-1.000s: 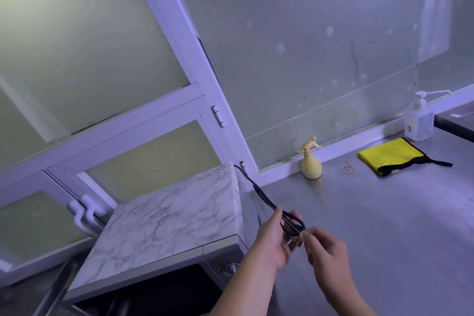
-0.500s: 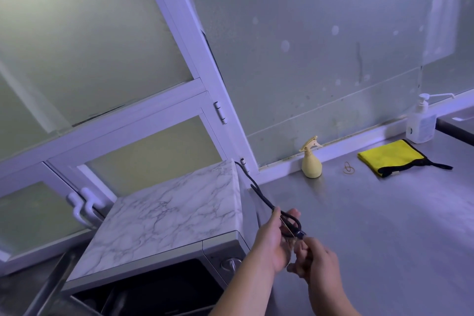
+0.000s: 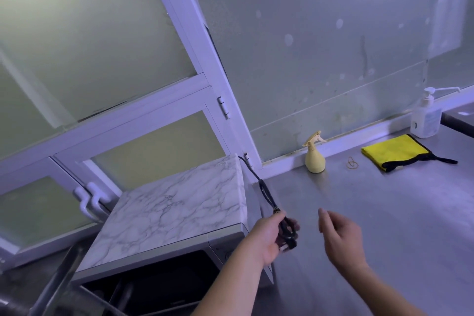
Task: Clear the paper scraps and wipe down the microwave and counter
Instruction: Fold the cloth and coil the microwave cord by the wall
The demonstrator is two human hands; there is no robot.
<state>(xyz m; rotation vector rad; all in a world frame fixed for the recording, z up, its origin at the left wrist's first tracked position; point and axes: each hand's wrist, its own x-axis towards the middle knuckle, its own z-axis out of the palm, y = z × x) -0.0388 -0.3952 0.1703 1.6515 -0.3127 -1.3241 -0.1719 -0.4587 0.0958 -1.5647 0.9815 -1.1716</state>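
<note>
Left hand (image 3: 268, 238) grips the black cord (image 3: 266, 195) beside the microwave (image 3: 166, 213); right hand (image 3: 341, 238) hovers, fingers relaxed.

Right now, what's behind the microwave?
A black cord comes from behind the microwave at its right rear corner; the left hand grips its bundled end. The casing hides the rear panel and any socket.

The black cord (image 3: 266, 194) ends partly hidden inside the left hand (image 3: 268, 240).

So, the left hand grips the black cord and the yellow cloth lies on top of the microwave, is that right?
Not quite: the head view shows the yellow cloth on the counter; the left hand does grip the black cord.
</note>
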